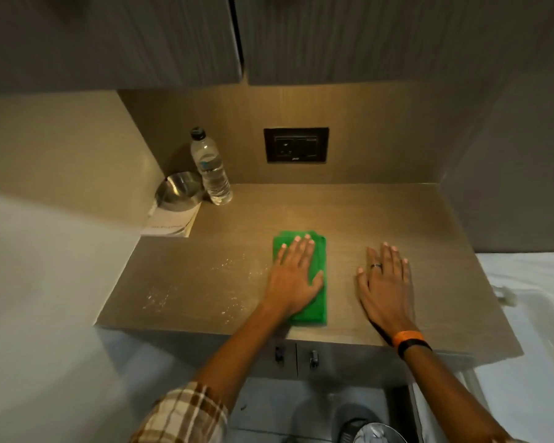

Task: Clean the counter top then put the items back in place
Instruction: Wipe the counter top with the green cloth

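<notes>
- Nearest, below the desk edge: two cabinet doors, each with one small handle (279,353), so two handles in all. On the floor by the lower right sits one round bin (378,433) with a crinkled liner, only partly in frame.
- The right hand (385,284) lies flat on the bare desk (429,225), fingers spread and holding nothing; it carries one ring and the wrist one orange-and-black band. It reads as a brace.
- The left hand (293,276) lies flat, fingers spread, pressed on one folded green cloth (314,302) at the middle front of the desk. It pins the cloth under the palm and does not pinch it.
- The step in hand looks like wiping. A scatter of white specks (202,282) lies just left of the cloth, running toward the front left corner.
- To do it well: keep the palm flat so the whole cloth face bears down, sweep left in overlapping passes, and gather the specks into one heap; pushing them over the edge only moves the mess to the floor.
- Far left corner, well apart from the cloth: one white booklet (170,223), one steel bowl (180,190) resting partly on it, and one capped water bottle (211,169) upright just beside the bowl. The desk under these three would need wiping too.
- On the back wall: one dark socket panel (296,145).
</notes>
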Demonstrator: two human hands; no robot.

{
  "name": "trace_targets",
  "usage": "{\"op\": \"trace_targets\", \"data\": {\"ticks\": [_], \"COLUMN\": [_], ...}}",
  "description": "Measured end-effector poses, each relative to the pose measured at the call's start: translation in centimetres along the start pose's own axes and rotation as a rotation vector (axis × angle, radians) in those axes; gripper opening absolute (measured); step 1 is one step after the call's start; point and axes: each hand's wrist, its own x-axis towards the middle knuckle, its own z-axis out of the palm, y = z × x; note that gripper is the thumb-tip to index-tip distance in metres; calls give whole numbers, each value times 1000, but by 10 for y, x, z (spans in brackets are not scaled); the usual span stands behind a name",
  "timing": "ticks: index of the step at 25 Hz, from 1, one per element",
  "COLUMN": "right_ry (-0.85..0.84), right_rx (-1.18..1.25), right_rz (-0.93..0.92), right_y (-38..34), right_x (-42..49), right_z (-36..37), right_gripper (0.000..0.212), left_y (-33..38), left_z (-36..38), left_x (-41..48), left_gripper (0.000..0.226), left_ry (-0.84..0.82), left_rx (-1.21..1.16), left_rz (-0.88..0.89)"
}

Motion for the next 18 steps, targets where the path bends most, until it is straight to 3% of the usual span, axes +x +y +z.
{"op": "trace_targets", "data": {"ticks": [5,9,13,16,18], "right_ry": [0,-21,-58,-61,-63], "right_rx": [-13,-69,-66,-63,-65], "right_rz": [-20,-20,-36,-33,-40], "right_y": [4,0,-5,-4,-4], "right_x": [2,3,2,0,-1], "right_z": [5,5,0,-2,-3], "right_gripper": [62,68,84,91,93], "left_y": [-113,-88,-21,-32,-58], "left_z": [-22,-11,2,-1,-6], "left_x": [21,-7,-51,-76,-81], "left_gripper": [74,77,76,75,75], "left_ry": [21,17,-35,-44,-22], "left_rx": [54,63,18,21,11], "left_rz": [-298,-394,-130,46,45]}}
